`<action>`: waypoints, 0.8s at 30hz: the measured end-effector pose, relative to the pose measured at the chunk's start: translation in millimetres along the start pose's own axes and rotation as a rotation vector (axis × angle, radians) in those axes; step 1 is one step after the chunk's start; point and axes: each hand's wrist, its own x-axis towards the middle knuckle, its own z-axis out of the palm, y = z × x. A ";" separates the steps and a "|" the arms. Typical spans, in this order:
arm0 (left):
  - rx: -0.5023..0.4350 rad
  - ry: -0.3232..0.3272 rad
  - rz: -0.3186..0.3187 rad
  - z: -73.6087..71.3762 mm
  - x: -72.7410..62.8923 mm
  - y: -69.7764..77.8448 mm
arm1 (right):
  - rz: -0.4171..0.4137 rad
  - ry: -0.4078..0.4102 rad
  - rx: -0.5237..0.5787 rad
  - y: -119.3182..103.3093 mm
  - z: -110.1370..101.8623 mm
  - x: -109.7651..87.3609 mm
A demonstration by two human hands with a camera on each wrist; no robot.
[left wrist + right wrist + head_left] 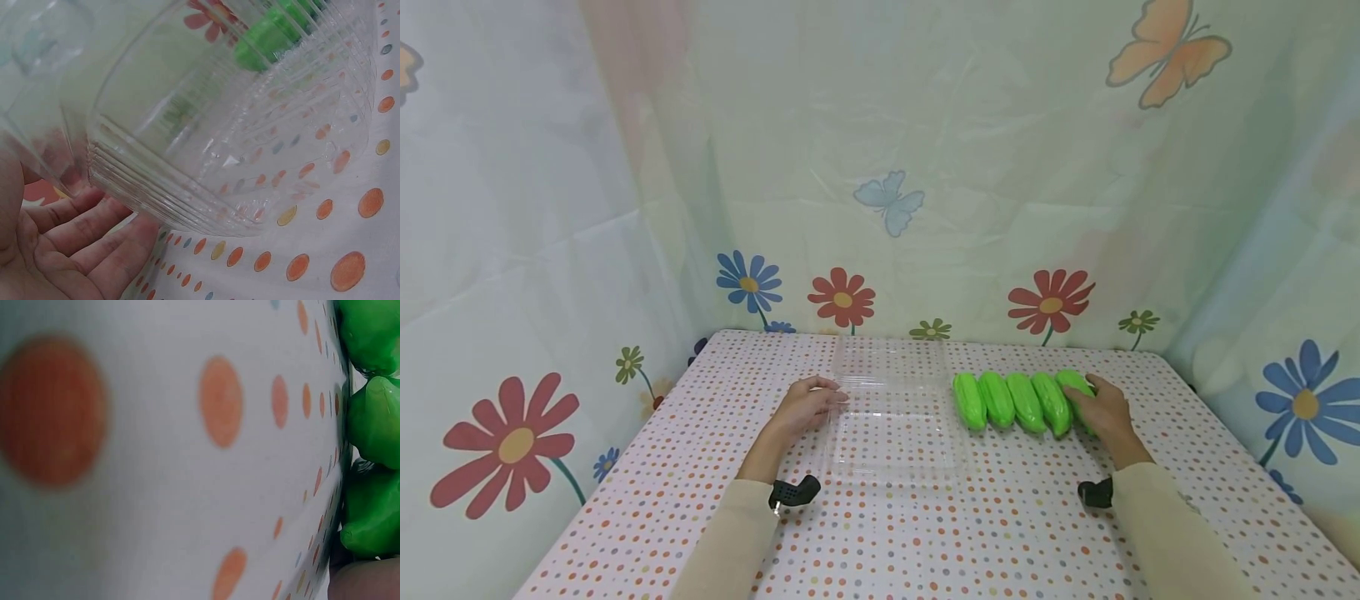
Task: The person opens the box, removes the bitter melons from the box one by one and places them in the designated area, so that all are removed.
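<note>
A clear plastic box (897,472) stands on the table with its lid (889,358) raised at the back. My left hand (808,404) is at the box's left side; in the left wrist view its extended fingers (94,231) touch the ribbed plastic near the hinge. To the right of the box, several bright green, long ridged vegetables (995,400) lie side by side in a row. My right hand (1107,408) grips the rightmost green vegetable (1075,382), covering part of it. In the right wrist view, only a bit of that hand (365,579) shows below the green ends.
A white tablecloth (880,550) with colored dots covers the table. Behind and to both sides hangs a pale curtain (970,167) printed with flowers and butterflies. Each wrist wears a black band; the left one (793,492) is close to the box's near left corner.
</note>
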 end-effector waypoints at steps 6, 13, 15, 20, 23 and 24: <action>-0.007 0.003 -0.005 0.0 0.8 -1.2 | 0.017 -0.013 0.002 -0.3 0.7 -0.4; 0.000 0.009 -0.011 -1.1 3.2 -2.9 | 0.040 -0.016 -0.002 0.1 0.5 1.0; 0.002 0.009 -0.015 -1.4 3.7 -2.8 | 0.037 -0.018 -0.008 0.2 -0.3 1.5; -0.005 -0.003 -0.030 -2.7 1.8 -0.5 | 0.031 0.006 -0.009 -1.3 -2.6 1.3; -0.024 0.002 -0.049 -6.3 -0.2 2.3 | 0.036 0.081 0.003 -3.9 -2.5 -0.4; -0.030 0.013 -0.058 -7.6 -0.8 4.1 | 0.038 0.109 0.011 -4.8 -2.6 -1.1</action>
